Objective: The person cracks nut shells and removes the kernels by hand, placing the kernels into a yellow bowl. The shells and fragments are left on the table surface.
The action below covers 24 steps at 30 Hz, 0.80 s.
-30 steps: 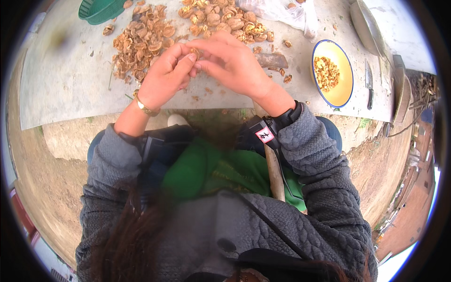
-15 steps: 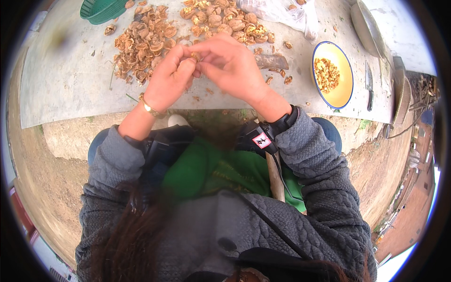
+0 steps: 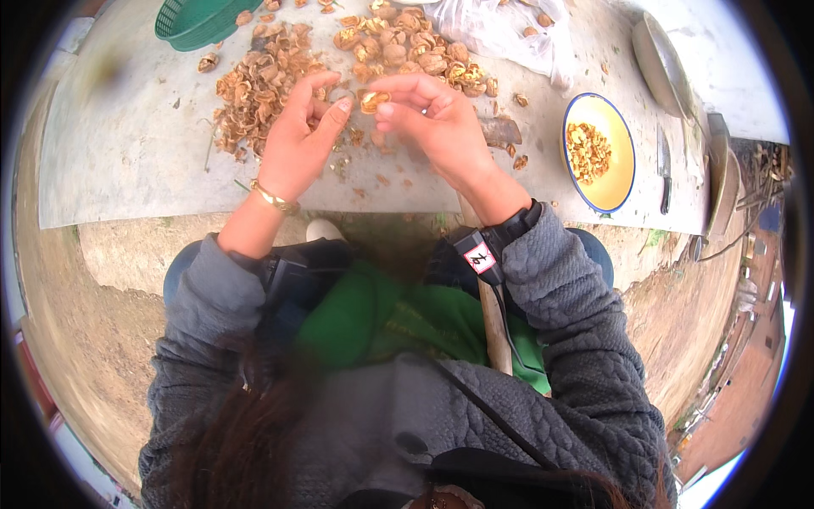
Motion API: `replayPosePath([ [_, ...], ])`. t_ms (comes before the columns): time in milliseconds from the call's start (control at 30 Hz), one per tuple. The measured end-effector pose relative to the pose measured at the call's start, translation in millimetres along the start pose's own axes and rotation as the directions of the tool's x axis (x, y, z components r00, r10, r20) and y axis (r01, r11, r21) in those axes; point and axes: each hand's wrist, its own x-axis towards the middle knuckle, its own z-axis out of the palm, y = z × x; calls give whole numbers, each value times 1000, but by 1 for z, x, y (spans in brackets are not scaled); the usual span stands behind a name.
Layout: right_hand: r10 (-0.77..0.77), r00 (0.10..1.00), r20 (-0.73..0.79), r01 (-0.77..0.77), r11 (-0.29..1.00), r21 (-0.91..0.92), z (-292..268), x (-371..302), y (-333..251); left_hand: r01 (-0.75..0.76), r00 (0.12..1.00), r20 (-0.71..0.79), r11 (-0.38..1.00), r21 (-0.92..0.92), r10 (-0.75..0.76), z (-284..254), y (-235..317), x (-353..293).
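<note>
My right hand (image 3: 445, 136) pinches a cracked walnut piece (image 3: 374, 103) between thumb and fingers, with pale kernel showing in it. Just left of it is my left hand (image 3: 297, 136), its thumb and forefinger spread and nothing visible between them. Both hands are above the table, apart from each other. Beyond the left hand lies a heap of broken walnut shells (image 3: 259, 93). Behind the right hand, a pile of walnuts (image 3: 424, 53) includes several cracked ones with kernel exposed. To the right, a yellow bowl with a blue rim (image 3: 623, 157) contains walnut kernels (image 3: 588, 151).
A green plastic basket (image 3: 199, 27) stands at the far left. A clear plastic bag (image 3: 543, 42) holds a few walnuts at the back. A knife (image 3: 665, 174) lies right of the bowl, below a shallow grey pan (image 3: 661, 66). Shell bits litter the grey table (image 3: 127, 153).
My hands have drawn apart, and the left fingers have spread. The walnut piece, earlier between both hands, is now in my right hand only.
</note>
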Motion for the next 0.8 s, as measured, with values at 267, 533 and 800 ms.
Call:
replayPosePath([
  [267, -182, 983, -7, 159, 873, -461, 7, -7, 1, -38, 997, 66, 994, -103, 45, 10, 1, -2],
  [533, -446, 883, 144, 408, 581, -704, 12, -9, 0, -204, 979, 85, 902, 381, 185, 7, 9, -8],
  [800, -406, 904, 133, 379, 619, -688, 16, -11, -4, -281, 960, 131, 851, 444, 249, 13, 3, -13],
])
